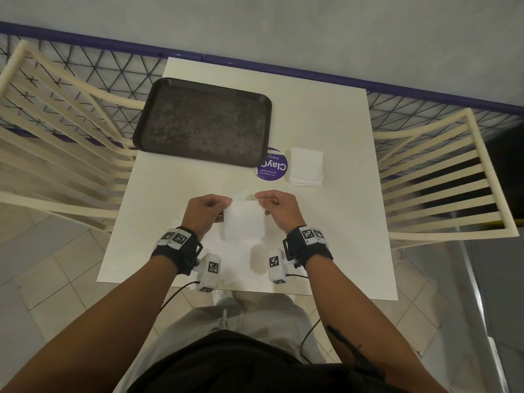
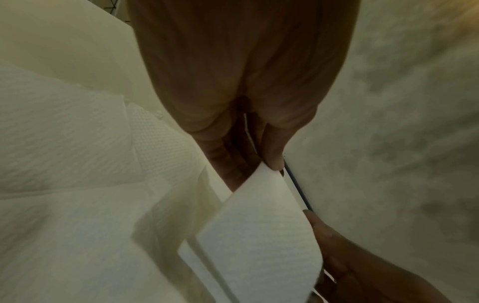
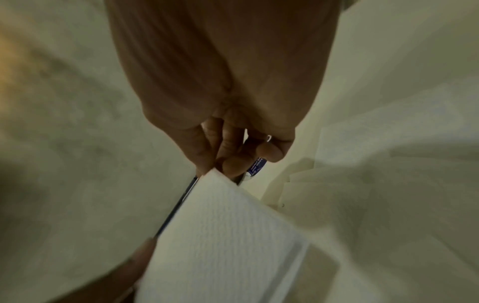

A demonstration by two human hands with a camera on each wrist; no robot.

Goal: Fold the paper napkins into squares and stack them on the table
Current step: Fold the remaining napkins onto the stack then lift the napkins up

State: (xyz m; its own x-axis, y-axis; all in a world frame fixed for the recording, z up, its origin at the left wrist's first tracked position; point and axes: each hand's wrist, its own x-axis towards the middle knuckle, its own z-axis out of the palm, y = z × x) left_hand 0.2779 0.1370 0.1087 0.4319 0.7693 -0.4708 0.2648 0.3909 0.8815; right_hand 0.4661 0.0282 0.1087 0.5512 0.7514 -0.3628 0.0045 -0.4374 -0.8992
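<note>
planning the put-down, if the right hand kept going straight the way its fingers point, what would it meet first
Likely the round purple sticker on the white table, just ahead of the right hand pinching the white paper napkin. The folded napkin stack lies slightly right of that line; height is unclear.

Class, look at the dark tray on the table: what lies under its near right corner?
The tray overlaps a round purple sticker stuck to the table. Only part of its white lettering shows; the rest is covered by the tray.

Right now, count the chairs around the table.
2. One cream slatted chair stands at the table's left side, the other chair at its right. Any behind the camera would be hidden.
</note>
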